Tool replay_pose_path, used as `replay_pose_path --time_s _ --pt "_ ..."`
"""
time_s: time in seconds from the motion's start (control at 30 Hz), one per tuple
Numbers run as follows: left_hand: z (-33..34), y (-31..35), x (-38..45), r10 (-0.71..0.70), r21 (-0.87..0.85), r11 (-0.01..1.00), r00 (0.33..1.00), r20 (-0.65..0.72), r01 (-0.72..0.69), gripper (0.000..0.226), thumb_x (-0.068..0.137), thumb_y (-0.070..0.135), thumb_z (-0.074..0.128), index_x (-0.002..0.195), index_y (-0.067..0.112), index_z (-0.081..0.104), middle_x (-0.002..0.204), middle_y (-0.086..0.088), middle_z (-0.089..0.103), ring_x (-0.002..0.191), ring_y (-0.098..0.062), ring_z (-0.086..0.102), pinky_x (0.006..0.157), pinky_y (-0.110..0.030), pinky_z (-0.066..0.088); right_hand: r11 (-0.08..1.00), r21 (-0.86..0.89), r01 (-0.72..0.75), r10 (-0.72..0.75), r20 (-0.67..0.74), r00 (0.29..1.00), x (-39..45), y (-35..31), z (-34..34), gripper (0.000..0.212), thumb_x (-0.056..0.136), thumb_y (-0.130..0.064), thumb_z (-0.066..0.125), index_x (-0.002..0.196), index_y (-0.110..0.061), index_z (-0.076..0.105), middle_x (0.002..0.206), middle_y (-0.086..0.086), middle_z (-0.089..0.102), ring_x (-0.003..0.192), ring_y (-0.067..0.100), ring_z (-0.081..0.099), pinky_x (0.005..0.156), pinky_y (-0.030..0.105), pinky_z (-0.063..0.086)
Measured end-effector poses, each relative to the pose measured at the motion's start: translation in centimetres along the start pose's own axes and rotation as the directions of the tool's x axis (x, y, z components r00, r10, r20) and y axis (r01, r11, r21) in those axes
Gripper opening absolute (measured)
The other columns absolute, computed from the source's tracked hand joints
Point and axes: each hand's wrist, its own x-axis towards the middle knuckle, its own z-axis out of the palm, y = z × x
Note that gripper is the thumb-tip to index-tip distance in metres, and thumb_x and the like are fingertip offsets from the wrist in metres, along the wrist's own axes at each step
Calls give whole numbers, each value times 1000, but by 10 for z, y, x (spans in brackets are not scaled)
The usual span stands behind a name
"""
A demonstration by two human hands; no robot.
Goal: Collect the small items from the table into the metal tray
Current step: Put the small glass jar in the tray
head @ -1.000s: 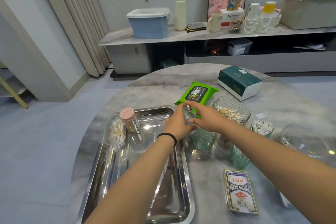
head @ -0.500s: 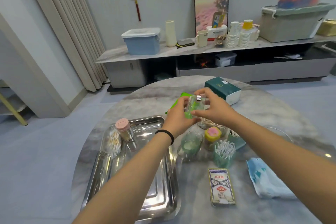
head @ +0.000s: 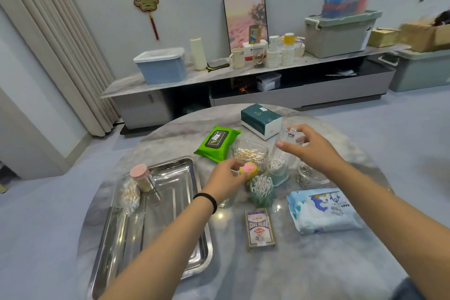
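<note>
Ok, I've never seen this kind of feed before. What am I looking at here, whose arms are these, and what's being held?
One camera, worn on a person's head, looks down at their own bare arms; no robot here. The left hand pinches a small pink-and-yellow item. The right hand holds a small clear bottle with a silver cap above the round marble table. The metal tray at left already holds a pink-capped jar and a cotton swab bag. A card deck, wipes packs and swab cups sit outside the tray.

The metal tray is cut off at six o'clock. The clear bottle, at one o'clock, is blurred and partly hidden by the right hand.
</note>
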Motion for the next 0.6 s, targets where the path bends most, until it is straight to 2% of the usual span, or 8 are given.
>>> replay_pose_path --time_s 0.1,0.2,0.3,0.43,0.6 --pt "19 8 -10 -35 84 996 998 56 30 52 82 28 70 127 10 51 111 -7 58 95 -18 55 79 -21 40 1000 12 -18 18 30 999 -14 3 5 62 76 -43 72 130 -24 47 126 12 52 103 19 51 82 30 42" --pt "44 9 -15 -71 95 993 996 60 65 66 78 34 73 133 10 44 131 -8 53 118 -22 53 94 -27 43 1000 19 -17 16 4 1000 -21 4 8 62 77 -40 72 130 -22 47 128 12 52 107 20 51 82 29 40" --pt "65 11 -12 -83 179 980 996 -31 87 68 75 41 72 130 13 44 133 -9 47 123 -27 46 102 -39 42 1000 10 -8 9 -83 997 -17 7 2 62 78 -39 72 131 -20 46 132 12 50 116 26 52 85 32 41" --pt "78 22 2 17 334 941 982 -186 47 68 74 49 69 127 15 45 131 -6 42 128 -27 35 106 -37 28 998 -31 -47 44 -96 994 -8 18 -5 63 77 -40 72 132 -21 45 134 14 48 118 28 52 90 36 44" --pt "87 32 33 45 401 916 990 -137 14 62 81 47 62 133 19 43 137 -2 44 131 -23 32 107 -39 21 995 -75 -67 58 -115 992 3 31 -6 63 76 -41 73 130 -26 46 133 13 46 104 25 55 85 32 42"
